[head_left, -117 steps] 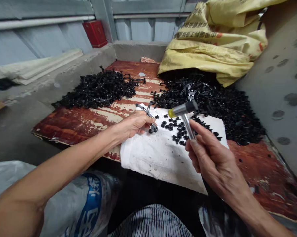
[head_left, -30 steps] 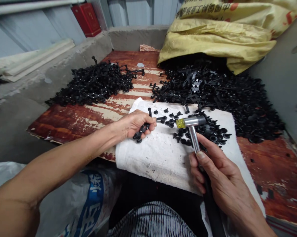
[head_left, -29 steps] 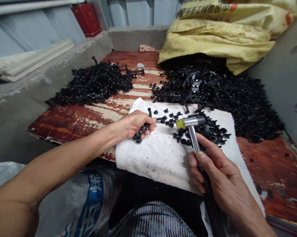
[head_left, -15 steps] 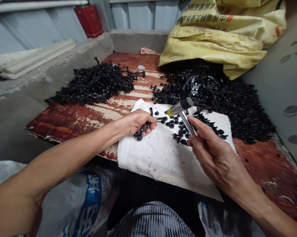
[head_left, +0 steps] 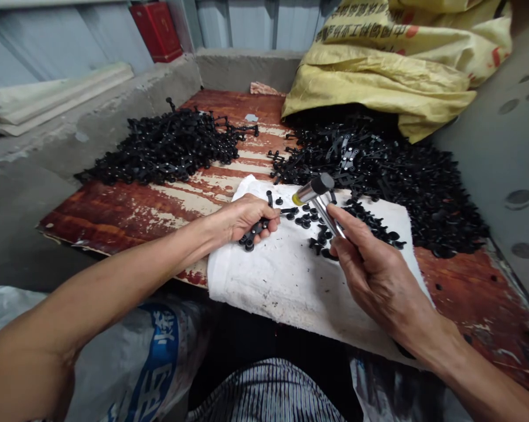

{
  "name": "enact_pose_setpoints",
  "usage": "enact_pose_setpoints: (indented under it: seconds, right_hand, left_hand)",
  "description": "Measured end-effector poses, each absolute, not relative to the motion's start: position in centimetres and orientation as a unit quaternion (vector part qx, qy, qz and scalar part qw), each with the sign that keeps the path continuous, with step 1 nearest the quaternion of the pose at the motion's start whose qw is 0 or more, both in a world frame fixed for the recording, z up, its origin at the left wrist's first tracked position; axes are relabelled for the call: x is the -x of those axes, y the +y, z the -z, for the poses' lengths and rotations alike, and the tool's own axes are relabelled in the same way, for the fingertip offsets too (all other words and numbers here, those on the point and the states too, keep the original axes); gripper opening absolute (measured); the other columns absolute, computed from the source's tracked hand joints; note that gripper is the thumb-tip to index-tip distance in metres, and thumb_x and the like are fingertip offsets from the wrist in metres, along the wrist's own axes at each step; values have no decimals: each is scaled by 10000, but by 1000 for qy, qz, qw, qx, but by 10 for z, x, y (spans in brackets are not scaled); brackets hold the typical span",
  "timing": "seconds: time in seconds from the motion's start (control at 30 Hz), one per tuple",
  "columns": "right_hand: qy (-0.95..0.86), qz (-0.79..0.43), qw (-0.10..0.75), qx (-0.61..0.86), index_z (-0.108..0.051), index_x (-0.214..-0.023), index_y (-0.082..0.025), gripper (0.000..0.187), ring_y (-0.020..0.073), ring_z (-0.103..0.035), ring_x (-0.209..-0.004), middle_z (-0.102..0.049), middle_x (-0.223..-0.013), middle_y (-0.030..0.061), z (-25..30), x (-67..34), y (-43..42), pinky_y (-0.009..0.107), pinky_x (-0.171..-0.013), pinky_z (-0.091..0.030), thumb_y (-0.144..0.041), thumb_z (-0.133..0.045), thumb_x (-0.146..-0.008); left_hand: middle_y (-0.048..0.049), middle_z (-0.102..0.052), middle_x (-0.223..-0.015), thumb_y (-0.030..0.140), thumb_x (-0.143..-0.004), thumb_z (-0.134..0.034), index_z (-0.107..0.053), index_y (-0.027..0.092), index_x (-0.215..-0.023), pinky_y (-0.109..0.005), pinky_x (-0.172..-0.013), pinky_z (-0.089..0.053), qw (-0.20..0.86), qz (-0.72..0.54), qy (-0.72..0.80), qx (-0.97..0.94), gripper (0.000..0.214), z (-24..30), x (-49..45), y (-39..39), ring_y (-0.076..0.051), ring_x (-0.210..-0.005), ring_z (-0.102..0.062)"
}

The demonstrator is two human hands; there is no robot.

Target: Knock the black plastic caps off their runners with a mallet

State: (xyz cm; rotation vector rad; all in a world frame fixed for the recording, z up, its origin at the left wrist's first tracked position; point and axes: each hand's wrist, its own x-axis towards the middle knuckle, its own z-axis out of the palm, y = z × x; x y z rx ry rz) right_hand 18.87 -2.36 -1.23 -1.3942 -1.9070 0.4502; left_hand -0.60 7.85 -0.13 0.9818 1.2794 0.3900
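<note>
My left hand (head_left: 243, 217) rests on a white cloth (head_left: 286, 275) and pinches a black plastic strip of small round parts (head_left: 256, 228), one end poking out toward the hammer. My right hand (head_left: 369, 269) grips the metal handle of a small hammer (head_left: 313, 190) with a yellow-tipped silver head. The head hangs raised just above the strip's end and the loose black caps (head_left: 321, 225) scattered on the cloth.
A heap of black strips (head_left: 167, 149) lies at the left on the worn red board (head_left: 128, 211). A bigger black heap (head_left: 400, 173) spills from a yellow sack (head_left: 391, 64) at the right. Grey walls enclose the board. A plastic bag (head_left: 150, 357) sits by my lap.
The hammer head rose from the cloth and shifted left, nearer the strip's end. My left hand kept hold of the strip in the same spot.
</note>
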Motion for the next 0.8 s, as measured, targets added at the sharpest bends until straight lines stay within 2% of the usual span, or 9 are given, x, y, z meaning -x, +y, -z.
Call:
enact_pose_setpoints:
  seconds: [0.1,0.2,0.3,0.4,0.47,0.57,0.7,0.77,0.8]
  right_hand:
    - [-760,-93,378,521,-461,-1470,-220,536,275,-621,-1204,-629,-1349,121,14,-189,-22,473,-996,-514,-152,-459,-939]
    - [-798,-63,323,506,-478,-1451,-132,543,278,-709,-1011,-704,-1190,176,17,-190,-19,472,-888,-573,-106,-421,-912]
    - [-811,-66,296,500,-520,-1412,-99,507,250,-736,-846,-743,-1063,166,12,-189,-19,437,-793,-610,-109,-407,-918]
    - [-772,-25,373,513,-450,-1470,-156,528,239,-702,-1039,-654,-1305,150,4,-188,-21,416,-910,-575,-135,-447,-942]
    - [-776,-19,373,509,-433,-1480,-157,551,256,-673,-1113,-598,-1388,153,3,-187,-19,453,-948,-553,-116,-428,-930]
    - [-822,-64,300,480,-539,-1404,-187,536,246,-731,-937,-736,-1159,116,8,-189,-14,433,-820,-606,-107,-424,-887]
    - [-792,-65,331,508,-506,-1417,-85,517,216,-727,-805,-756,-1045,144,11,-191,-9,365,-715,-610,-134,-426,-909]
    - [-792,-83,330,506,-577,-1336,-55,475,178,-695,-677,-767,-911,98,9,-190,-7,296,-623,-593,-172,-432,-898]
    - [-798,-90,320,502,-651,-1238,-90,421,166,-669,-614,-760,-833,75,8,-190,-7,278,-583,-580,-180,-430,-890]
  left_hand:
    - [7,-508,-463,55,-851,-486,-551,141,-575,-194,-297,-284,671,-174,577,-432,296,2,5,79,-75,-335,-431]
    - [15,-508,-456,42,-839,-490,-551,136,-588,-194,-299,-292,661,-166,586,-439,275,1,4,79,-72,-335,-429]
    - [14,-506,-446,48,-834,-497,-546,134,-579,-197,-299,-293,658,-163,590,-439,273,1,4,79,-71,-329,-422]
    - [7,-510,-446,53,-838,-492,-536,136,-572,-201,-302,-289,670,-158,589,-424,283,2,5,79,-75,-331,-428]
    - [8,-507,-440,46,-829,-499,-535,136,-574,-201,-307,-287,667,-156,591,-426,273,2,6,79,-75,-333,-429]
    - [15,-511,-448,39,-828,-514,-542,133,-590,-204,-312,-286,654,-157,597,-438,258,3,5,79,-72,-336,-431]
    - [15,-518,-470,52,-863,-515,-535,131,-595,-210,-320,-290,651,-153,598,-442,281,5,4,79,-67,-344,-437]
    - [14,-525,-486,77,-890,-506,-545,128,-617,-210,-322,-300,649,-152,596,-447,281,4,4,80,-68,-349,-446]
    - [11,-534,-500,97,-908,-496,-551,127,-632,-211,-322,-307,649,-149,595,-451,283,3,5,80,-70,-354,-454]
